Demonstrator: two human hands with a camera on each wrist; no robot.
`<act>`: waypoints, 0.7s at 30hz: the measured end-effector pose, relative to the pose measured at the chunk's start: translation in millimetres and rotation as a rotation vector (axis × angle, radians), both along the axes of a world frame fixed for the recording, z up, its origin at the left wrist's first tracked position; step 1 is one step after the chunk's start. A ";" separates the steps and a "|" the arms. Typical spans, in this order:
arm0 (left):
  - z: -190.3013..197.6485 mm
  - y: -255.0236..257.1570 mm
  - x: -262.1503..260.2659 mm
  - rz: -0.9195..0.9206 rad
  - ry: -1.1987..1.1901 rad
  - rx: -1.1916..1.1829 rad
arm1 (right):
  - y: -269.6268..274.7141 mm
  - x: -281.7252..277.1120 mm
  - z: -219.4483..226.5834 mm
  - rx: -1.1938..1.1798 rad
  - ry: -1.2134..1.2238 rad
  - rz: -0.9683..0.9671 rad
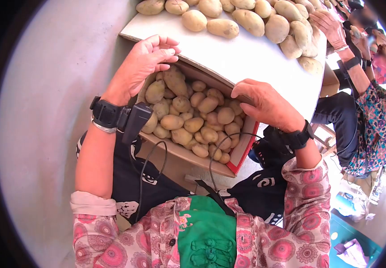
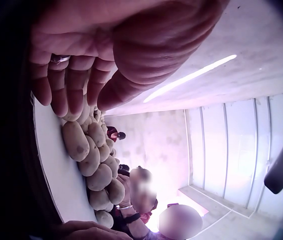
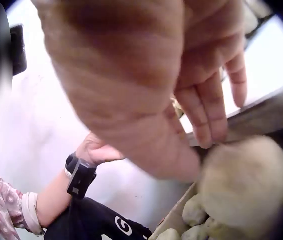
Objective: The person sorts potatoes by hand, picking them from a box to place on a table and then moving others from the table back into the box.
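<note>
Over the table's near corner, the left hand [image 1: 141, 64] holds nothing, its fingers loosely extended; the left wrist view shows the palm and bent fingers [image 2: 76, 82]. The right hand [image 1: 269, 102] hangs over the right part of a cardboard box [image 1: 166, 149] filled with potatoes [image 1: 182, 105]. Its fingers are spread and loosely bent. In the right wrist view a blurred potato [image 3: 246, 185] lies just beyond the fingertips of the right hand [image 3: 181, 100], with no fingers curled round it; whether it touches them I cannot tell.
A white table [image 1: 264, 58] carries a heap of potatoes [image 1: 249, 22] along its far side. Other people are at the right, one in a patterned shirt [image 1: 380, 129]. A wall rises on the left. Black cables [image 1: 211, 167] hang across the box front.
</note>
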State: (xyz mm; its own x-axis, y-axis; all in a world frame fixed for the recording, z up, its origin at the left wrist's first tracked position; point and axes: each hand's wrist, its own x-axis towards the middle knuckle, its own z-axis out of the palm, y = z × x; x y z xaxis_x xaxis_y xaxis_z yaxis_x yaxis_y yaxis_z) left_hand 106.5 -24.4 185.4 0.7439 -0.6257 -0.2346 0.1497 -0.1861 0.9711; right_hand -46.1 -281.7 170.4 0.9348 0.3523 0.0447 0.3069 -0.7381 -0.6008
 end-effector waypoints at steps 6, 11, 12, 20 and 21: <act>-0.6 -4.1 0.0 -0.009 0.012 -0.001 | -3.6 7.0 1.5 0.089 0.061 -0.085; 0.8 -5.7 -2.2 0.026 0.011 -0.013 | 2.5 9.0 5.9 0.131 0.080 -0.117; 2.2 -5.2 -2.0 0.039 -0.005 -0.025 | 3.2 11.5 8.8 0.116 0.110 -0.132; 6.0 5.5 -3.8 0.111 -0.023 -0.073 | 5.9 63.3 3.8 0.074 -0.259 -0.348; 5.5 7.3 -3.9 0.108 -0.026 -0.073 | 4.6 71.9 0.3 0.036 -0.317 -0.365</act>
State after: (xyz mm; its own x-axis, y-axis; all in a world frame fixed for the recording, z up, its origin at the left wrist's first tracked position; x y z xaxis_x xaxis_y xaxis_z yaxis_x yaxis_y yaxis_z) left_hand 102.6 -17.1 190.8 0.8134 -0.5559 -0.1712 0.1395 -0.0993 0.9852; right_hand 25.9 -277.1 170.6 0.9355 -0.0031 0.3532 0.2037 -0.8121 -0.5468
